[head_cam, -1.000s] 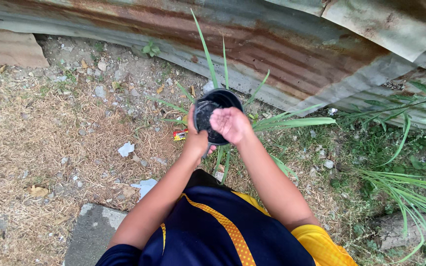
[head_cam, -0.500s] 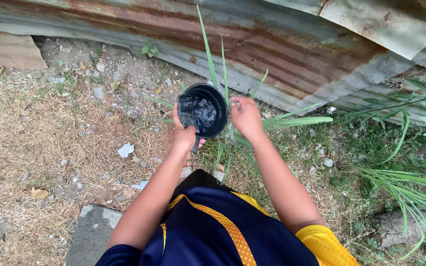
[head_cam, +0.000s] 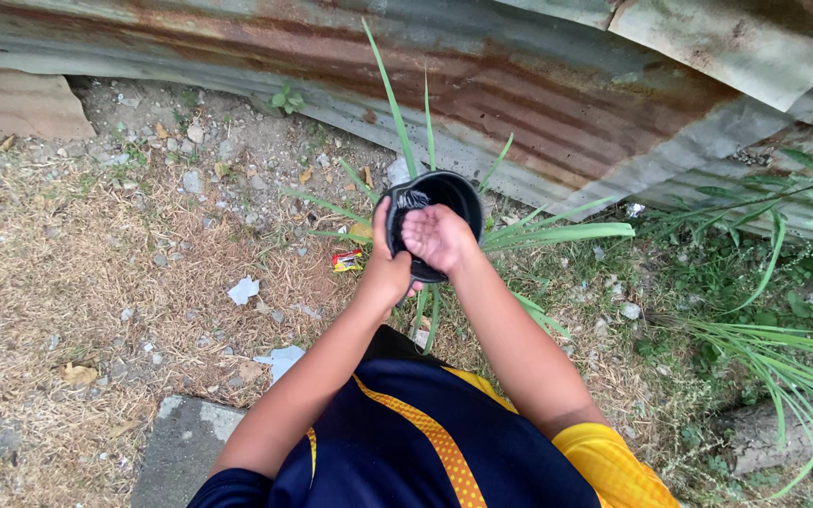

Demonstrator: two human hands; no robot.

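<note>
Black plastic dipper [head_cam: 444,193] is gripped by left hand [head_cam: 390,268]; right hand [head_cam: 437,235], fingers cupped together, is dipped inside, scooping water; sprinkling onto the grass plant [head_cam: 519,235] likely follows

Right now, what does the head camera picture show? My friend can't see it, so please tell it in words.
A person's left hand grips a black dipper holding a little water, while the right hand reaches cupped into it. Below stands a long-leaved green plant beside a rusty corrugated metal sheet, on dry grass strewn with stones and paper scraps.
</note>
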